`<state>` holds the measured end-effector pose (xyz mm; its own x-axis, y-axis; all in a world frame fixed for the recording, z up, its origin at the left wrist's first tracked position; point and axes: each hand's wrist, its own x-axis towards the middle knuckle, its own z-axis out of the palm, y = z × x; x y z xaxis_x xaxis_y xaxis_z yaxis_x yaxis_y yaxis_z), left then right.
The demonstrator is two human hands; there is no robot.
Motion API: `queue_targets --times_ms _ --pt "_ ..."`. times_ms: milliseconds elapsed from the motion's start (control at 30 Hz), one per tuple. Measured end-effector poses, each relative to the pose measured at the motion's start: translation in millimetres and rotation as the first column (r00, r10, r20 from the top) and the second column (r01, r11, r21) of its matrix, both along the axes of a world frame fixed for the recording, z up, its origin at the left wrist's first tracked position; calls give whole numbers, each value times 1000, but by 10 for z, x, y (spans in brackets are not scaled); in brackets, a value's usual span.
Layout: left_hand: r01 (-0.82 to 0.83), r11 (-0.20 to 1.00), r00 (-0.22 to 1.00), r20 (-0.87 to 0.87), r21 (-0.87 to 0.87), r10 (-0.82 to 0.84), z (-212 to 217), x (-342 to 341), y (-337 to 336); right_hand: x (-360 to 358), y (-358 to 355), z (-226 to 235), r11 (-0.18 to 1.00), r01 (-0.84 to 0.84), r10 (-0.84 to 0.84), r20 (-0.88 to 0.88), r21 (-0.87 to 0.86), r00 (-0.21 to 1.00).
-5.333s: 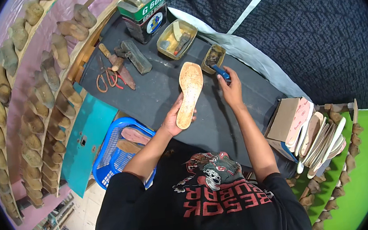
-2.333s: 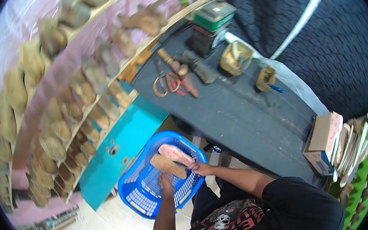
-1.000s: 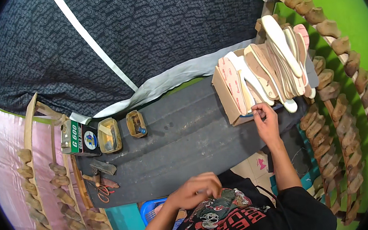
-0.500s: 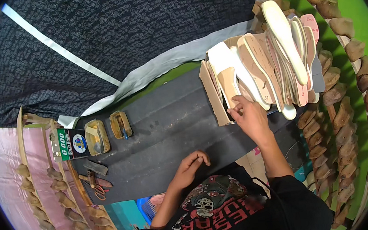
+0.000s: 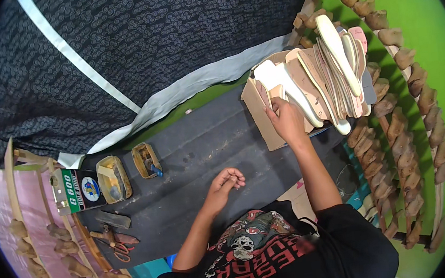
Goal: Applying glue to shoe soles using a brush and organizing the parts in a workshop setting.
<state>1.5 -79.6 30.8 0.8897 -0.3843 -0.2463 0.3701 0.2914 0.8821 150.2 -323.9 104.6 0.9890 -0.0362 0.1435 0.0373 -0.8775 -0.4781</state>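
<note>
Left hand loosely curled, nothing seen in it, above dark bench; right hand up at the insoles.
Right hand, the nearer to tan insole, stood between 1 and 2 o'clock from the left. Its thumb and fingertips were close together at the insole's near part; pinch or touch, could not tell. Insole, in cardboard box, showed at about 12 o'clock from the fingertips; long axis mostly hidden; adjoining white insole ran roughly 11 to 5.
</note>
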Motion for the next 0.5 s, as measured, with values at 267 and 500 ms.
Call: queue_targets --times_ms 267,500 --pt "76 996 992 -99 -40 -79 -218 -102 376 -169 104 -83 993 115 -115 84 5 990" --pt "214 976 974 76 -29 -211 131 426 34 -72 -8 104 990 113 -132 303 82 944"
